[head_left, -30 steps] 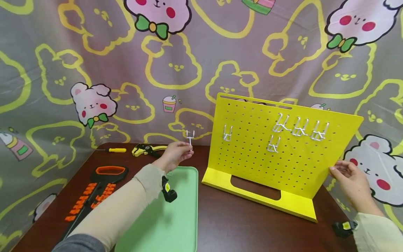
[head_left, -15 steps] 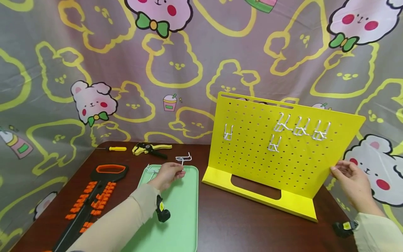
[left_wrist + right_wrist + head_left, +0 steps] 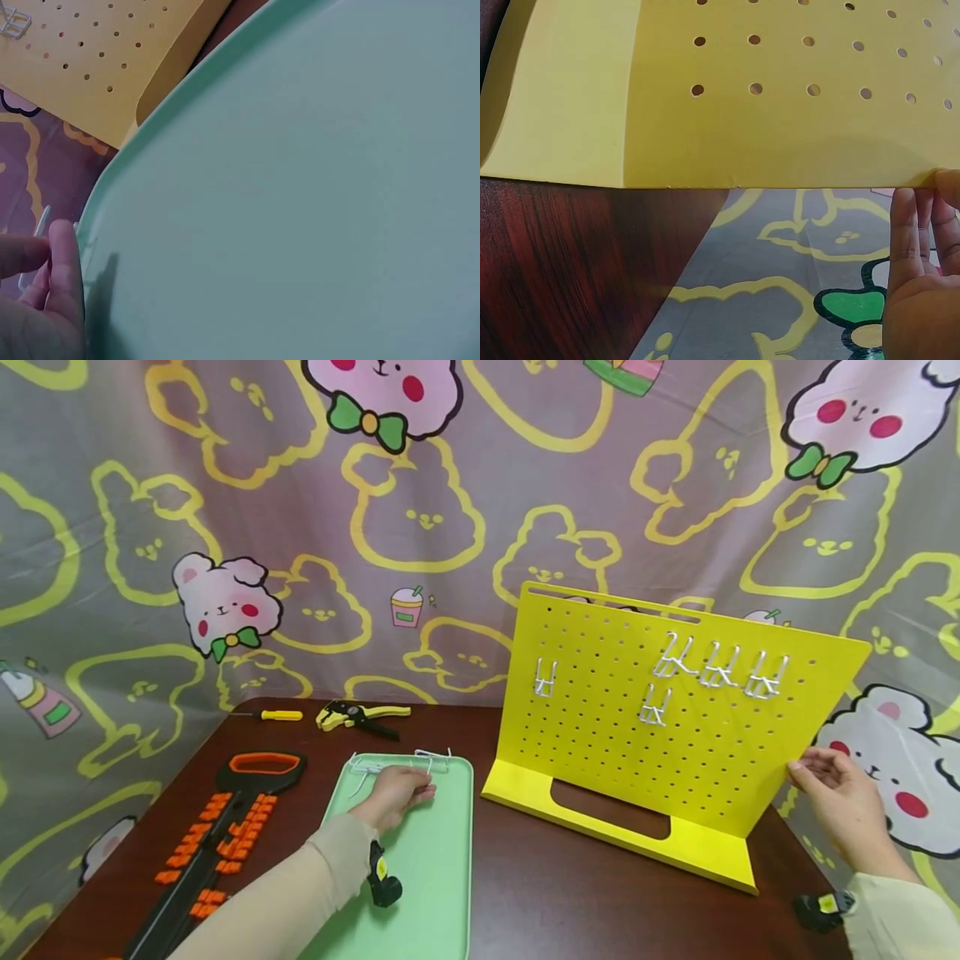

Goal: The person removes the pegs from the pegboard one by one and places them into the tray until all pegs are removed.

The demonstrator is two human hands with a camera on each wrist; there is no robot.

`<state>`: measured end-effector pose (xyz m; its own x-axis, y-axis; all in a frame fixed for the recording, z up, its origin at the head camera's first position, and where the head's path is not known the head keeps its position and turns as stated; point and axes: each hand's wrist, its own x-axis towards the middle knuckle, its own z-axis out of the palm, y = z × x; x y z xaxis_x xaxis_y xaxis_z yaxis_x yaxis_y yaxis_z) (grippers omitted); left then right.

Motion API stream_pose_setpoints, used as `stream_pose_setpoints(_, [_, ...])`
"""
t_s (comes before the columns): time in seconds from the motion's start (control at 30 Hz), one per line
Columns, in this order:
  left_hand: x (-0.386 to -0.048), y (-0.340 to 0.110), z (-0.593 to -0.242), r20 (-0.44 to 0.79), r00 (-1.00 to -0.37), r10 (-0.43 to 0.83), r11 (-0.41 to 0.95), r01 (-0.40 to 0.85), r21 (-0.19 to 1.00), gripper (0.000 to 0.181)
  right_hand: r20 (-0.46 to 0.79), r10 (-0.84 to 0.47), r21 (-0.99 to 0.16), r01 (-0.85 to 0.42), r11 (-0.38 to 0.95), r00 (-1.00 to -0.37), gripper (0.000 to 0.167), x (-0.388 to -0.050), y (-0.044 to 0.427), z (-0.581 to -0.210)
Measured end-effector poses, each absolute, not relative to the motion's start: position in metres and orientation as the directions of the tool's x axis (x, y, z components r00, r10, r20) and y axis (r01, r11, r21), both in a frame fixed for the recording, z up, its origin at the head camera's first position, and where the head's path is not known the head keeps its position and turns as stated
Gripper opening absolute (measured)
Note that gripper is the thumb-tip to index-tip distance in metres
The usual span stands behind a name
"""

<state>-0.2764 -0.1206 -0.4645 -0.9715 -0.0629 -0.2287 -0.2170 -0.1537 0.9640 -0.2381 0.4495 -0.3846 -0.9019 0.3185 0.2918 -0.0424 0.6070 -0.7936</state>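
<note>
My left hand (image 3: 396, 793) pinches a white wire hook (image 3: 432, 755) over the far end of the green tray (image 3: 442, 893); in the left wrist view the fingers (image 3: 64, 262) hide most of the hook. Beside it, more white hooks (image 3: 364, 768) lie at the tray's far left corner. The yellow pegboard (image 3: 600, 718) stands to the right with several white hooks on it, one (image 3: 545, 678) apart at the left. My right hand (image 3: 847, 806) grips the board's right edge, thumb in front and fingers behind, as the right wrist view shows at the board (image 3: 780, 142).
Left of the tray lies a black tool (image 3: 217, 827) with an orange-edged handle and orange pieces. Behind are a yellow screwdriver (image 3: 281, 715) and yellow-and-black pliers (image 3: 360, 718). A patterned curtain (image 3: 420, 543) hangs behind the dark table (image 3: 540, 893).
My left hand has moved down and toward the left with its hook, which was upright above the table and is now low over the tray's far edge. My right hand has stayed on the board.
</note>
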Motion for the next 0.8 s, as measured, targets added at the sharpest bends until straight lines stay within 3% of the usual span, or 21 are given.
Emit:
stream_pose_setpoints(0.47, [-0.272,-0.127,-0.47,-0.259,-0.958,-0.124,-0.217,-0.228,0.949,0.024,0.271,0.34,-0.795,-0.01,0.607,-0.901,0.032,-0.238,0.447,-0.381])
stream_pose_setpoints(0.8, [-0.265,-0.133,-0.467,-0.254,-0.964,-0.079,-0.238,-0.23,0.944,0.019,0.254,0.331,-0.785,0.007,0.62,-0.909,0.039,-0.236,0.449,-0.381])
